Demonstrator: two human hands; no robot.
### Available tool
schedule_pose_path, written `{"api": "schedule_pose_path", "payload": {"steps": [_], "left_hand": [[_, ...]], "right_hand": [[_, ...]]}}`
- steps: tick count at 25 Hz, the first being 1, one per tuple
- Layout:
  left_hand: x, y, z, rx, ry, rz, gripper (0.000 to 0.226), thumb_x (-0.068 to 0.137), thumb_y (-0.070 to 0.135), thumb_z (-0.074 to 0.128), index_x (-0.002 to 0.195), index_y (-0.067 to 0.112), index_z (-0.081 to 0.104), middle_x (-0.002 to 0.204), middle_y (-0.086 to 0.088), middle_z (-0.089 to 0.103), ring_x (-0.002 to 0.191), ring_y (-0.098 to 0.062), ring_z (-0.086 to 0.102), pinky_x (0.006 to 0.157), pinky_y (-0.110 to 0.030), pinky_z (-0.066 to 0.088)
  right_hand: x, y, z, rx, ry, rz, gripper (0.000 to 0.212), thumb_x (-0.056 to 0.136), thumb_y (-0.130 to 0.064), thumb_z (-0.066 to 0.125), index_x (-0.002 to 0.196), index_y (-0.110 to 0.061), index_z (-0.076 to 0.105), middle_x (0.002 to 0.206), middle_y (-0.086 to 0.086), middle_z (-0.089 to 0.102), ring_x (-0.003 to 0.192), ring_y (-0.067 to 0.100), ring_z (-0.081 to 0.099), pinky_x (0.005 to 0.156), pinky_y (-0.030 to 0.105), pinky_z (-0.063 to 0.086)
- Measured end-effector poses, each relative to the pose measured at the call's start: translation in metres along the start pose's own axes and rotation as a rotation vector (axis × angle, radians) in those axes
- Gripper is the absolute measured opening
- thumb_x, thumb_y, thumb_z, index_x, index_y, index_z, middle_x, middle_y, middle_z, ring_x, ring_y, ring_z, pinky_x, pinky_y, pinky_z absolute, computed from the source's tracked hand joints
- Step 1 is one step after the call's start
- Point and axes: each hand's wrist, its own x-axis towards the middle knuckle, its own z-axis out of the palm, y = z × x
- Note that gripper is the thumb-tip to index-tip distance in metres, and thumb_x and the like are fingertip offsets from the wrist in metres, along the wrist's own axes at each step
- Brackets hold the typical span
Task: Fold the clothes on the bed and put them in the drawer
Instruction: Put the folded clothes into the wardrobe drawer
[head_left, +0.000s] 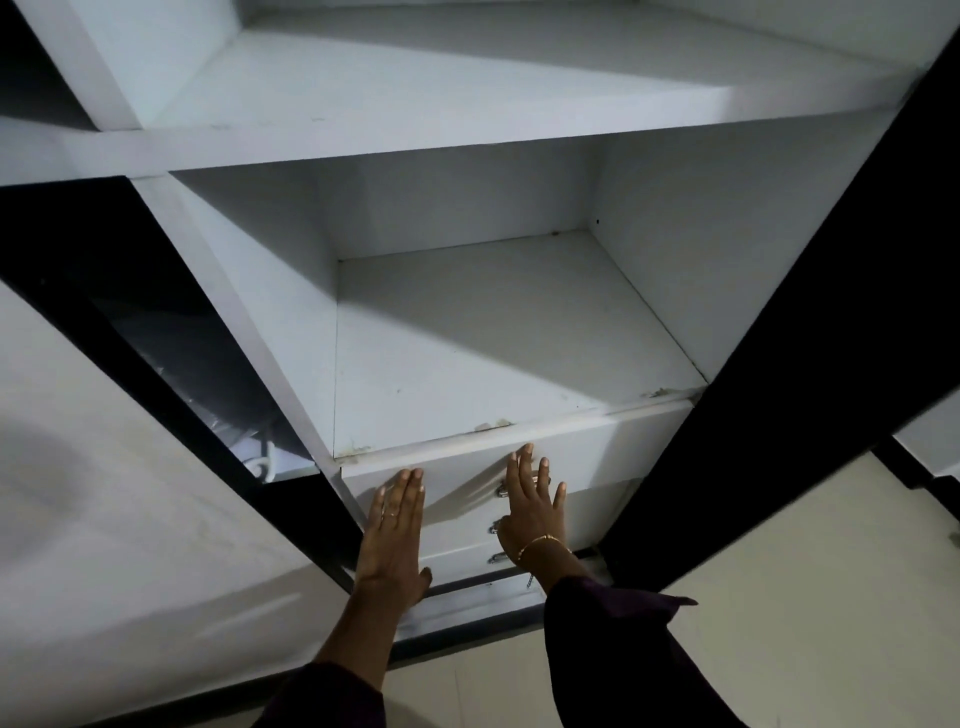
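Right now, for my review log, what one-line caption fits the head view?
Left hand and right hand, fingers straight, lie flat against the top drawer front below a white shelf.

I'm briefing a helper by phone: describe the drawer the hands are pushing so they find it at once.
In the open white wardrobe, look below the bare lower shelf. There a stack of white drawers with small metal handles sits; the top drawer is the one, alone under both flat hands, left and right.
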Motion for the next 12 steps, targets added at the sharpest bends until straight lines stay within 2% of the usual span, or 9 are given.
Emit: {"api": "schedule_pose_path", "payload": {"steps": [5,9,11,12], "left_hand": [[0.018,0.001,0.007,-0.054,0.002,-0.041,0.107,0.087,0.062,0.04,0.131,-0.001,-0.036,0.134,-0.019,-0.047,0.126,-0.034,-0.04,0.112,-0.045,-0.016],[0.022,0.003,0.006,-0.067,0.043,-0.05,0.107,0.087,0.062,0.039,0.127,0.002,-0.04,0.133,-0.018,-0.049,0.121,-0.033,-0.046,0.104,-0.045,-0.03],[0.022,0.006,0.007,-0.112,0.112,-0.04,0.106,0.086,0.062,0.042,0.136,0.003,-0.03,0.141,-0.02,-0.04,0.13,-0.035,-0.037,0.104,-0.049,-0.027],[0.021,0.007,0.008,-0.158,0.184,-0.023,0.109,0.081,0.061,0.052,0.143,0.003,-0.016,0.149,-0.022,-0.026,0.138,-0.036,-0.024,0.109,-0.051,-0.018]], "right_hand": [[0.017,0.006,-0.003,-0.027,-0.003,-0.033,0.087,0.087,-0.01,0.046,0.148,-0.017,-0.017,0.152,-0.002,-0.03,0.144,0.028,-0.017,0.114,0.053,-0.003],[0.022,0.009,-0.005,-0.031,-0.009,-0.054,0.087,0.087,-0.007,0.043,0.147,-0.018,-0.018,0.136,-0.008,-0.041,0.143,0.027,-0.019,0.113,0.054,-0.005],[0.02,0.013,-0.007,-0.063,0.009,-0.048,0.086,0.087,-0.007,0.042,0.147,-0.018,-0.018,0.135,-0.007,-0.042,0.143,0.028,-0.018,0.113,0.056,-0.004],[0.019,0.015,-0.007,-0.087,0.028,-0.055,0.086,0.087,-0.008,0.042,0.147,-0.019,-0.019,0.136,-0.006,-0.042,0.143,0.028,-0.018,0.113,0.056,-0.004]]}}
